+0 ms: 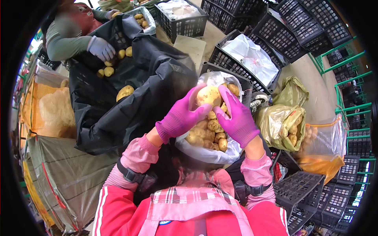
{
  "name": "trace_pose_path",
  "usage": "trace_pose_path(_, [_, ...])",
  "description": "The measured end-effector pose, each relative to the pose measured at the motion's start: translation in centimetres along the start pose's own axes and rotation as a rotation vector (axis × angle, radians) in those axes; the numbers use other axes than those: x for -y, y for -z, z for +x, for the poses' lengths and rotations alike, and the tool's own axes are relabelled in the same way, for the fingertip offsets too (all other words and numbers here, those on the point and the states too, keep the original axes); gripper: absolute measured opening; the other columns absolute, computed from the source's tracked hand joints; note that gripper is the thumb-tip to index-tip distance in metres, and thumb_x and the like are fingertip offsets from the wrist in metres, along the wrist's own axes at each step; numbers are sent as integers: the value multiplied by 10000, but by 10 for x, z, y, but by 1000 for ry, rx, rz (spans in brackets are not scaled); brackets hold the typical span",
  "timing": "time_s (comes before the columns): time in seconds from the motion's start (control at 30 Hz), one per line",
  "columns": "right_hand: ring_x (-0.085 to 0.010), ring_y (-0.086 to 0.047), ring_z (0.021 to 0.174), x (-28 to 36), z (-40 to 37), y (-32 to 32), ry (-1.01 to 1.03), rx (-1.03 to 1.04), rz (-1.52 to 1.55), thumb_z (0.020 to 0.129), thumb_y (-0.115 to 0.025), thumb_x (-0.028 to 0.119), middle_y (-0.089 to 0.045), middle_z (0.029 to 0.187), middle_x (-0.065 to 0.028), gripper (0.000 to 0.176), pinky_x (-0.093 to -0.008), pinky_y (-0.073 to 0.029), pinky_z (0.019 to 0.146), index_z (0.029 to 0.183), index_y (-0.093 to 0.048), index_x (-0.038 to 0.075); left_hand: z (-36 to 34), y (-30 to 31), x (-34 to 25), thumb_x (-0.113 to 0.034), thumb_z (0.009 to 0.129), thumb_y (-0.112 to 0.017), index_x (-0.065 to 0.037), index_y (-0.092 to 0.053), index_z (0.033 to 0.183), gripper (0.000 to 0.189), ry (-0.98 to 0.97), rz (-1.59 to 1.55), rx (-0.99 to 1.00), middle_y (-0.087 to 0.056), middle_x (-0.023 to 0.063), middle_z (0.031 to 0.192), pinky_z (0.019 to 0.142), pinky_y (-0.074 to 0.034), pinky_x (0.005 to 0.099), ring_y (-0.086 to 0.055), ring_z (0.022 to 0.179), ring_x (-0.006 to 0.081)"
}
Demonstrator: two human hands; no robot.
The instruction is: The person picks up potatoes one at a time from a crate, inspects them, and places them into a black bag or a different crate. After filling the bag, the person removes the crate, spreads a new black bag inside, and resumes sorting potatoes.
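A large pale potato (208, 96) is held between my two hands, both in purple knit gloves. My left hand (184, 114) grips it from the left side, fingers curled around it. From the right, my right hand (237, 116) presses against the same potato with its fingers and thumb. Just beneath is a crate lined with a white plastic bag (208, 155), where several potatoes (214, 126) lie heaped. My hands and the held potato cover part of that heap.
Black cloth (114, 114) to the left carries loose potatoes, with a co-worker's gloved hand (101, 48) among them. Green sacks (275, 122) of potatoes stand on the right. Black crates (236, 55) with white liners are at the back; another crate (299, 188) sits lower right.
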State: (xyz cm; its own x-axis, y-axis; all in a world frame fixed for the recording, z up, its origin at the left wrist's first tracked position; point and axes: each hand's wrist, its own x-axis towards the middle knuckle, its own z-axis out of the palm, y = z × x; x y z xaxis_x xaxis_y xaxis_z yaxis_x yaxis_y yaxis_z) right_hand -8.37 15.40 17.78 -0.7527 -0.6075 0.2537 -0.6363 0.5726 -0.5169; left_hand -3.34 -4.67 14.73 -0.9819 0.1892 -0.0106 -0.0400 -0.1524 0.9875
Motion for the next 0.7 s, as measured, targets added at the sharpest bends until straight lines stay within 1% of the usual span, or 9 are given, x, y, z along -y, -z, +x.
trace_pose_path(0.07, [-377,-569,1181,-2,1,-3,18,42,-100,931,-572,306,-509,1361,-245,596,-428,-485,966,1415,-407,-1,1,1,9,-262,979,-607,-47,-286,1490,641,-61,126,-38,-526,67,1251,877,-498,256,-551,1019,100])
trace_pose_path(0.17, [-373,-576,1173,4,3,-5,-27,124,-202,916,-600,206,-545,1327,-237,548,-427,-454,1008,1384,-429,-25,-3,4,1,-270,974,-619,-35,-311,1477,635,9,295,-58,-542,52,1190,858,-479,236,-524,997,80])
trace_pose_path(0.23, [-366,-623,1062,3,3,-8,55,89,-280,939,-548,262,-542,1295,-269,557,-419,-509,898,1395,-411,-26,-2,4,4,-280,952,-639,-26,-349,1452,631,-56,236,-91,-611,110,1131,870,-497,289,-579,1002,128])
trace_pose_path(0.27, [-362,-636,1030,2,3,-12,79,76,-299,945,-536,274,-544,1281,-277,558,-415,-524,866,1395,-408,-30,-2,4,5,-285,942,-649,-22,-368,1440,630,-88,207,-107,-645,139,1102,875,-506,316,-607,1004,152])
trace_pose_path(0.3, [-358,-649,997,1,3,-15,103,62,-318,951,-523,286,-546,1267,-286,560,-410,-539,834,1394,-405,-35,-2,5,5,-288,942,-650,-19,-371,1436,628,-78,203,-107,-647,138,1096,875,-506,313,-608,998,149])
trace_pose_path(0.37, [-347,-655,977,-3,4,-23,115,39,-319,952,-525,280,-559,1241,-287,553,-399,-544,816,1380,-412,-51,-2,8,2,-295,942,-651,-14,-378,1430,626,-62,195,-100,-650,137,1085,873,-505,308,-611,985,142])
trace_pose_path(0.47, [-342,-664,943,-4,4,-30,189,-50,-301,952,-528,270,-567,1219,-293,537,-394,-549,793,1359,-426,-66,-3,12,-3,-322,966,-626,-22,-360,1443,623,2,255,-64,-560,48,1119,796,-488,230,-554,882,76])
trace_pose_path(0.57, [-340,-667,922,-2,3,-31,186,-57,-315,950,-532,264,-571,1202,-305,521,-392,-551,777,1340,-442,-70,-2,13,2,-346,960,-628,-19,-374,1432,627,-10,192,-68,-568,61,1122,788,-507,238,-576,881,91])
trace_pose_path(0.7, [-335,-677,872,-3,3,-37,175,-95,-354,951,-528,264,-593,1163,-303,517,-388,-559,715,1336,-445,-70,2,16,9,-334,960,-629,-10,-386,1418,612,-23,233,-87,-574,70,1122,768,-529,246,-593,888,97])
